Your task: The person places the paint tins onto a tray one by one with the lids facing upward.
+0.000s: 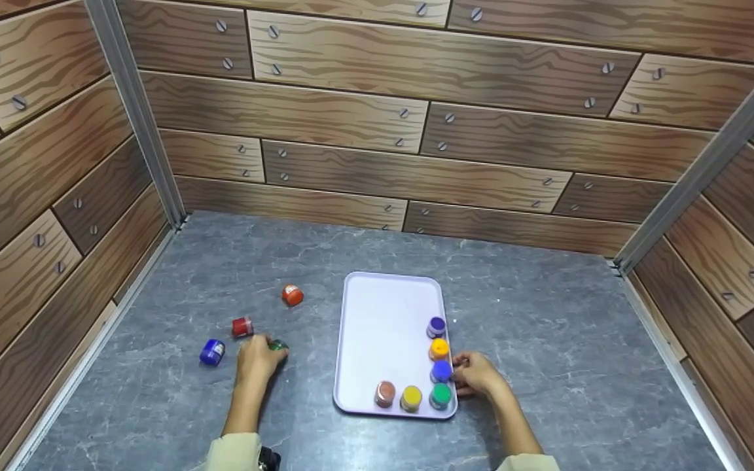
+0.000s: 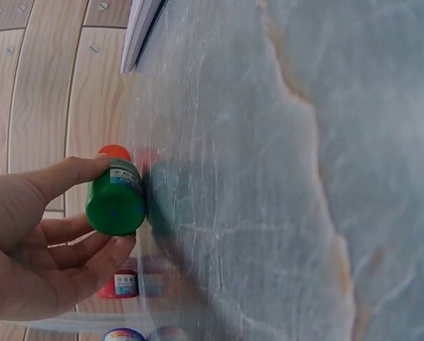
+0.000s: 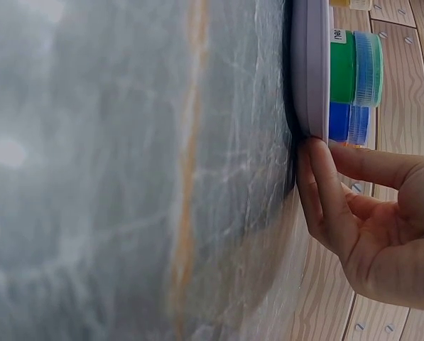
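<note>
In the head view, the left hand (image 1: 259,358) holds a small green jar (image 1: 277,345), largely covered there, to the left of the lavender tray (image 1: 383,327); the right hand (image 1: 478,373) is at the tray's right rim. In the left wrist view, thumb and fingertips grip the jar from opposite sides: glossy green, plain bottom facing the camera, white-and-blue label (image 2: 125,177). It perhaps touches the table (image 2: 254,177). In the right wrist view, thumb and fingers pinch the tray's rim beside a blue jar (image 3: 341,122).
</note>
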The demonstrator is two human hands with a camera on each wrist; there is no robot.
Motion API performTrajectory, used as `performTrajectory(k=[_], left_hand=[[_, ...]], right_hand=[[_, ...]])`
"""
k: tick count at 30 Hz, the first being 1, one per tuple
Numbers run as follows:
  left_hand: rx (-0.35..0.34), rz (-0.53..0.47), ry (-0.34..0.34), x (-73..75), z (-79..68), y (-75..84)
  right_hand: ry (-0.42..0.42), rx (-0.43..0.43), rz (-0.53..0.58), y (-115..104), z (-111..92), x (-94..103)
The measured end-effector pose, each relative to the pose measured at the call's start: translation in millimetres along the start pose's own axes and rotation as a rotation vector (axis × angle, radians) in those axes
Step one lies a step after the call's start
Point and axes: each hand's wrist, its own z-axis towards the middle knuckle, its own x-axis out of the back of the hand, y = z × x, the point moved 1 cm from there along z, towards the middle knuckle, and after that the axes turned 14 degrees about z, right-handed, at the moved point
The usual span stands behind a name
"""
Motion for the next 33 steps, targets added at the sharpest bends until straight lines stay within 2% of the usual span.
performTrajectory(k=[7, 18, 27, 33], left_hand=[[-0.008, -0.004, 0.001, 0.4, -0.8, 1.8], [0.016, -0.197, -0.056, 0.2, -6.2, 11.1], [-0.018, -0.254, -0.002, -0.9, -13.7, 19.9], [-0.053, -0.306, -0.002, 2.3, -20.5, 30.8]], right_hand=[[0.032, -0.013, -0.011, 1, 1, -0.9], [0.067, -0.021, -0.019, 1, 2, -1.8], [0.023, -0.010, 0.000, 1, 2, -1.3], [0.029, -0.004, 0.002, 1, 1, -1.4]])
